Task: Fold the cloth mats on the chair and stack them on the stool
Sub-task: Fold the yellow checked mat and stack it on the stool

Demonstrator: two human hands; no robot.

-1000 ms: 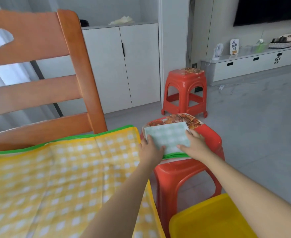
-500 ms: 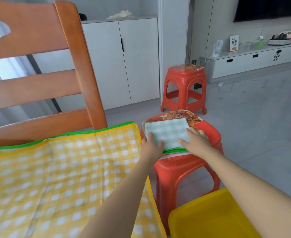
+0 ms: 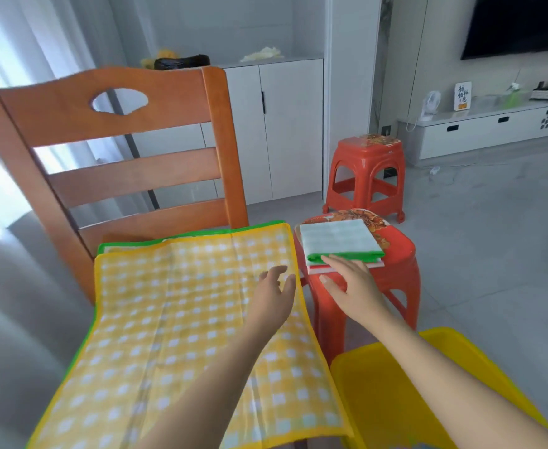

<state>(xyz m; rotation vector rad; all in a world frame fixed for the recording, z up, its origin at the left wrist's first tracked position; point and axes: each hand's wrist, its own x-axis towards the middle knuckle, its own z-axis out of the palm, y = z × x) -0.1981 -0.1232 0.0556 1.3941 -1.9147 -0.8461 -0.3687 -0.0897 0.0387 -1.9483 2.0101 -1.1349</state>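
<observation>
A folded green-edged checked cloth mat [image 3: 339, 242] lies on a small stack on the near red plastic stool [image 3: 395, 254]; that part is done. A yellow checked cloth mat [image 3: 185, 319] lies unfolded on the wooden chair [image 3: 130, 176], green trim visible beneath it. Your left hand [image 3: 274, 296] hovers over it, fingers loosely spread, holding nothing. Your right hand [image 3: 353, 286], fingers relaxed, is at the stack's near edge. Fold this mat next.

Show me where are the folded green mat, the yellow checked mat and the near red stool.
folded green mat [image 3: 337, 238]: head view, top face.
yellow checked mat [image 3: 182, 303]: head view, middle.
near red stool [image 3: 399, 254]: head view, bare seat edge.
</observation>
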